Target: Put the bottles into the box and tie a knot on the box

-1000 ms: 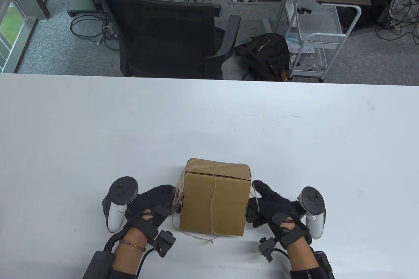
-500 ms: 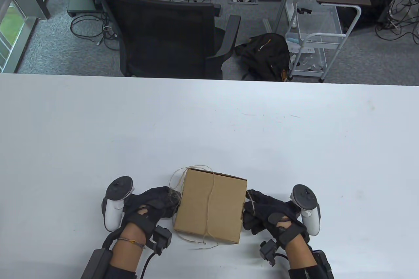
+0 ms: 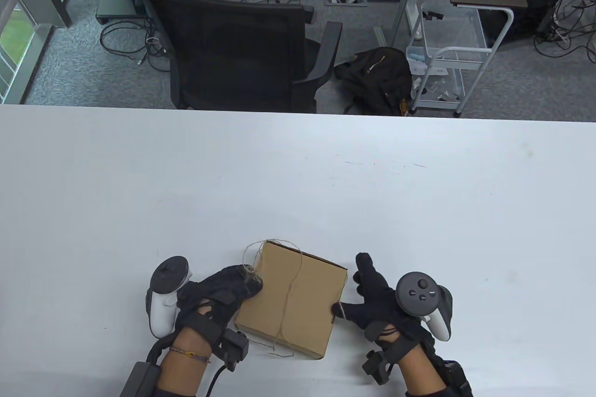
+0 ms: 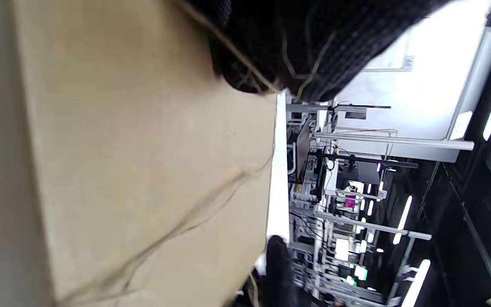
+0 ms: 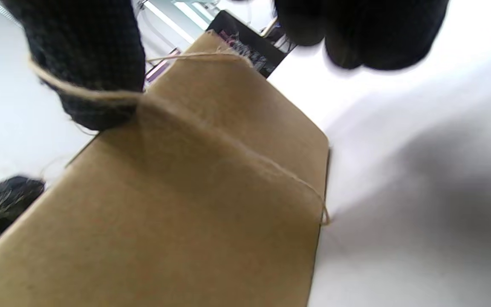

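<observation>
Left hand point(image 3: 219, 287), black glove, white tracker point(image 3: 164, 297) strapped to its back, lies at the left side of the cardboard box point(image 3: 291, 304). Fingers curled against the box's upper left corner, closed on a tangle of twine point(image 3: 250, 271). Left wrist view confirms: glove fingertips point(image 4: 271, 64) pressed on the box face with strands running under them. Camera module point(image 3: 233, 346) at the wrist, cable trailing off the bottom edge.

Box sits on the white table point(image 3: 298, 183) near the front edge, between both hands, closed, turned slightly so its corners point off-square. Bottles not visible; cannot tell what the box contains. One line of twine crosses the top from the far edge to the near edge, roughly down the middle, a little slack. A loose loop stands off the far left corner. Frayed ends lie on the table just below the near edge.

Right hand point(image 3: 372, 297), black glove, grey tracker point(image 3: 421, 297) on its back, is at the right side of the box. Index finger extended away from the person, thumb tip touching the box's right edge. Right wrist view shows a strand of twine wrapped across one gloved finger point(image 5: 92, 72) and running taut over the box side to its corner. So: fingers mostly straight, yet the twine is caught around one of them.

Beyond the table: black office chair point(image 3: 233, 43), dark bag point(image 3: 377, 76) on the carpet, white wire cart point(image 3: 447, 52), floor cables.
</observation>
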The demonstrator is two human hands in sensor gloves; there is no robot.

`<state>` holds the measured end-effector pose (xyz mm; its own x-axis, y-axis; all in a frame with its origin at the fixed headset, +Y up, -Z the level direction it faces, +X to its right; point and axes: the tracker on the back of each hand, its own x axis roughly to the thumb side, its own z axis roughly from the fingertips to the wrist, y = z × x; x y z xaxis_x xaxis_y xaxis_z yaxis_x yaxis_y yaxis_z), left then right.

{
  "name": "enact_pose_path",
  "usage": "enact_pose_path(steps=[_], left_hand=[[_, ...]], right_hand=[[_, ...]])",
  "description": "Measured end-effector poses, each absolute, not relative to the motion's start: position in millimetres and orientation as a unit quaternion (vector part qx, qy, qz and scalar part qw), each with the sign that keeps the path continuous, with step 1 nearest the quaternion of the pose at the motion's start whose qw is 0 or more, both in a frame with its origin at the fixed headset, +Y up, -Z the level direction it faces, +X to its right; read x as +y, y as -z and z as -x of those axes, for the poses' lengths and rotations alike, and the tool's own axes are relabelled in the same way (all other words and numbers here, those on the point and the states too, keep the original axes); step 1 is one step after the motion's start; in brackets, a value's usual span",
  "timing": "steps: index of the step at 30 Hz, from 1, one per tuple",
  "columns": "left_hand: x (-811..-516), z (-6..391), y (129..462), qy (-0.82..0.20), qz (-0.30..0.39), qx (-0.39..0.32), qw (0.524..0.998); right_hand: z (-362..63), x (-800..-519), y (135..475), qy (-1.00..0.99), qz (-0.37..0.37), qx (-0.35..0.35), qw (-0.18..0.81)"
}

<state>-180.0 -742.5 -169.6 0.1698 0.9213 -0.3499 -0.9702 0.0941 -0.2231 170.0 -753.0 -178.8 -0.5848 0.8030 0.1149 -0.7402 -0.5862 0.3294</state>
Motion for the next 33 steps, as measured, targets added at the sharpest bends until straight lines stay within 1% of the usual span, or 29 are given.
enact_pose_path(steps=[1, 3, 4, 7, 8, 9, 11, 13, 14, 16, 17, 18, 19, 20, 23, 25, 27, 29, 31, 33], left_hand=[[-737.8, 175.0, 168.1, -0.603, 0.173, 0.055, 0.777], [-732.5, 167.8, 166.9, -0.56, 0.14, 0.046, 0.815], [-730.0, 165.0, 167.0, -0.543, 0.13, 0.039, 0.829], [-728.9, 160.2, 171.1, -0.522, 0.118, 0.013, 0.845], [-730.0, 160.7, 173.3, -0.525, 0.116, 0.009, 0.843], [-732.7, 161.6, 176.7, -0.541, 0.125, -0.001, 0.831], [-736.8, 167.0, 180.9, -0.58, 0.148, -0.002, 0.801], [-739.9, 171.9, 183.3, -0.631, 0.162, -0.011, 0.759], [-739.7, 173.6, 183.7, -0.647, 0.169, -0.01, 0.743], [-737.4, 175.9, 183.4, -0.646, 0.167, -0.018, 0.745], [-736.9, 176.5, 182.7, -0.646, 0.173, -0.019, 0.743], [-736.7, 176.5, 181.9, -0.656, 0.182, -0.017, 0.732], [-734.8, 175.0, 181.2, -0.674, 0.199, -0.027, 0.711], [-732.5, 176.2, 180.1, -0.669, 0.204, -0.027, 0.714], [-727.0, 178.5, 176.7, -0.649, 0.169, -0.02, 0.741], [-724.7, 177.5, 174.3, -0.656, 0.181, -0.028, 0.733], [-722.8, 177.3, 171.9, -0.652, 0.176, -0.029, 0.737], [-720.1, 175.6, 169.6, -0.632, 0.163, -0.03, 0.757], [-717.8, 172.1, 167.1, -0.617, 0.162, -0.04, 0.769], [-714.6, 168.4, 165.3, -0.6, 0.152, -0.045, 0.784]], right_hand=[[-166.0, -751.8, 177.5, -0.885, -0.139, 0.109, 0.432], [-161.5, -750.9, 176.9, -0.875, -0.173, 0.092, 0.443], [-160.5, -750.4, 177.8, -0.87, -0.188, 0.084, 0.448], [-158.4, -751.1, 182.1, -0.851, -0.23, 0.078, 0.466], [-158.2, -751.9, 183.5, -0.85, -0.232, 0.079, 0.466], [-158.0, -754.1, 185.7, -0.85, -0.232, 0.078, 0.465], [-157.5, -756.7, 188.8, -0.844, -0.234, 0.056, 0.48], [-157.2, -754.0, 190.0, -0.859, -0.218, 0.033, 0.462], [-156.6, -749.7, 190.5, -0.878, -0.212, 0.025, 0.427], [-155.7, -745.3, 190.2, -0.9, -0.22, 0.003, 0.376], [-152.6, -742.0, 188.0, -0.907, -0.209, -0.006, 0.365], [-150.3, -740.0, 186.6, -0.91, -0.206, -0.008, 0.359], [-146.1, -735.9, 183.8, -0.919, -0.206, -0.013, 0.336], [-142.9, -731.4, 181.1, -0.931, -0.201, -0.027, 0.304], [-134.9, -722.7, 174.0, -0.949, -0.204, -0.053, 0.234], [-130.2, -718.0, 169.4, -0.957, -0.196, -0.064, 0.203], [-125.8, -714.6, 166.0, -0.965, -0.194, -0.071, 0.163], [-119.3, -710.7, 160.2, -0.971, -0.187, -0.089, 0.117], [-113.9, -707.7, 156.0, -0.977, -0.174, -0.089, 0.079], [-109.5, -705.1, 151.1, -0.977, -0.18, -0.094, 0.063]])
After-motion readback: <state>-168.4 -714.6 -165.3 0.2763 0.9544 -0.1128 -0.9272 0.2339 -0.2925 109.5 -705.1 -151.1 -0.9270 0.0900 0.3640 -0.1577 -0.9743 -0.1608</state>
